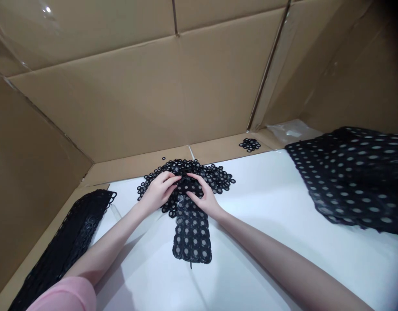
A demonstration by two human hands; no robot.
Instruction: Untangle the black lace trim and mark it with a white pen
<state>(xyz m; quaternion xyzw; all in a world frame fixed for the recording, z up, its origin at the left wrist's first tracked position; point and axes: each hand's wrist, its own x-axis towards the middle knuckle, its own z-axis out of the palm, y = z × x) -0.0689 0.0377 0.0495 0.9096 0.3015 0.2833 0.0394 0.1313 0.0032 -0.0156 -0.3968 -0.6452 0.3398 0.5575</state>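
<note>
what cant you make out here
Head view:
- What the left hand and right hand hold, if anything: hidden by their fingers.
- Far end of the ring strip: lost between hands and ring pile.
- Dotted black sheet: cut off by right edge.
- Black bundle: cut off by bottom edge.

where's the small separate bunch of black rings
In the head view, the small bunch of black rings lies right of centre, on the cardboard beyond the white surface, just left of the clear plastic.

Brown cardboard walls (218, 86) on three sides, dark seams (268, 71), white tabletop (266, 207) below, glare (48, 9) upper left
</note>
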